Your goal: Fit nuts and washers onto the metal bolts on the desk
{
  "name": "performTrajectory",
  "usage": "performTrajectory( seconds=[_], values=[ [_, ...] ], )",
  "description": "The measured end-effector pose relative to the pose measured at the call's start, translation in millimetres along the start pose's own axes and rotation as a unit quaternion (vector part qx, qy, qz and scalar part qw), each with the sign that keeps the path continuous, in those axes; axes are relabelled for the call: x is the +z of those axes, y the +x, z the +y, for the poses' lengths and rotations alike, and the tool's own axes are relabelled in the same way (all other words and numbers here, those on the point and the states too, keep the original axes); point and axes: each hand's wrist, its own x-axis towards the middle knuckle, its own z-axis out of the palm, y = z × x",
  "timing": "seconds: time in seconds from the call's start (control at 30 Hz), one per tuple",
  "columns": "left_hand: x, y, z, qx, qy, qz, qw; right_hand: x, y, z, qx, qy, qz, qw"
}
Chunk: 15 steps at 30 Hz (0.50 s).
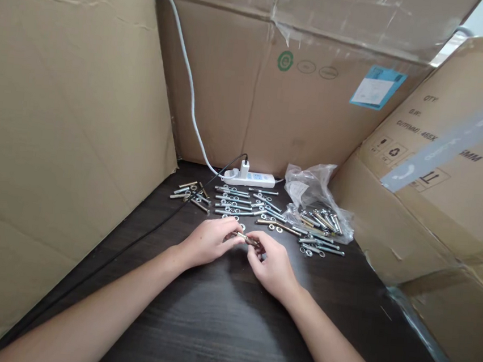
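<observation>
Head view, looking down over the tabletop: from where I'm standing, with twelve o'clock lying straight ahead of the hands, a person is working at a dark table point(219, 327). The left hand point(214, 240) is pinching one end of a brass-coloured bolt point(242, 235), and the right hand point(274, 262) is gripping the other end between thumb and fingers. The piece is bridging the gap between them, just above the table; its ends are disappearing behind the fingertips.

At two o'clock a clear plastic bag point(310, 182) is slumping open and crumpled, with a heap of silver and brassy bolts point(325, 220) lying within its outline. I can't tell how many are sitting under the film and how many on top. Closer in, at three o'clock, loose bolts point(329, 250) are spilling beside the bag.

Straight at twelve, silver bolts point(234, 207) are lying in rough rows among washers point(271, 227), while a smaller group point(200, 206) is resting at ten. Behind the rows a white power strip point(262, 181) is holding a white plug point(245, 170), from which a black cable point(142, 238) is trailing toward eight.

Large cardboard is walling the table: a plain panel point(64, 73) at nine, a taped one point(217, 76) at twelve, a printed box point(407, 146) at two. Whatever the printed box is holding isn't showing.
</observation>
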Motion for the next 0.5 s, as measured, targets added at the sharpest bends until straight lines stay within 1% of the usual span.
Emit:
performTrajectory(
  seconds=[0.2, 0.37, 0.5],
  values=[
    [-0.1, 1, 4, -0.004, 0.018, -0.017, 1.000, 0, 0, 6, -0.017, 0.014, -0.012, 1.000],
    [-3.3, 1, 3, -0.021, 0.024, -0.012, 0.999, -3, 2, 16, 0.003, 0.008, -0.025, 1.000],
    [-1.2, 1, 6, -0.017, 0.036, -0.021, 0.999, -8, 2, 13, 0.010, 0.015, -0.033, 0.999]
  ],
)
